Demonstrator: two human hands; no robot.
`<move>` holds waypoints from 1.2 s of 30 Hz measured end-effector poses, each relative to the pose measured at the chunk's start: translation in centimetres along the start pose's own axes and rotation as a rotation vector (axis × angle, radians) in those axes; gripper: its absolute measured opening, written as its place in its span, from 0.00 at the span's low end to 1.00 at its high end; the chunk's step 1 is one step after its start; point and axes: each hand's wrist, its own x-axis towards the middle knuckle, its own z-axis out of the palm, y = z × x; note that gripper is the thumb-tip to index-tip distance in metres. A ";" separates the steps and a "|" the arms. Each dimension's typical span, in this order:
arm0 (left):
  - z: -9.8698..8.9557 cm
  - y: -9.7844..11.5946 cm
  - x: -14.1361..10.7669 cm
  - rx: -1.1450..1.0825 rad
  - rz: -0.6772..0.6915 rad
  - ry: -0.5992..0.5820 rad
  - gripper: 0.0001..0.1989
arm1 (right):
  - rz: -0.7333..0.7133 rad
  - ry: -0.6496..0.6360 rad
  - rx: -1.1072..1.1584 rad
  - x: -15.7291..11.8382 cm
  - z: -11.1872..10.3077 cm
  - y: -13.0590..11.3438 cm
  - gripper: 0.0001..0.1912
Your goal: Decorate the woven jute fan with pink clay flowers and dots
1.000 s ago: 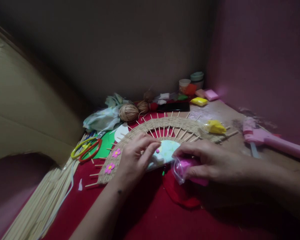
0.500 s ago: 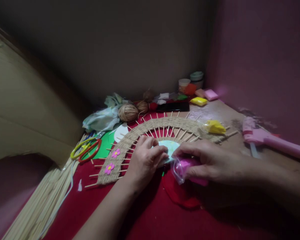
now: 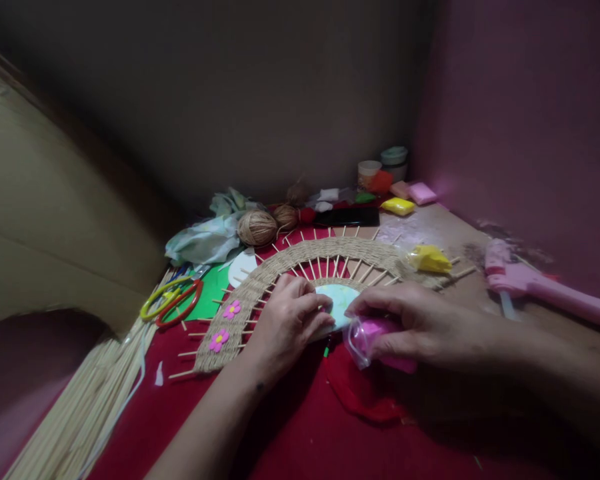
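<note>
Woven twine fan lay spread out on the red cloth and the brown surface. Its big curved band looked all woven, with sticks poking out. Two pink flowers with yellow dots sat near its left end. The rest of the band that showed had no flowers, so the decorating looked only partly done. The pale blue middle showed no flower where it could be seen. The left hand had its fingertips close together there, but whether they pinched anything was hard to tell. The right hand squeezed a pink clay packet.
</note>
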 end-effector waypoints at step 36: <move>-1.1 0.5 0.1 -0.129 -0.083 0.002 0.08 | 0.066 -0.033 0.107 0.3 -0.3 -0.2 0.11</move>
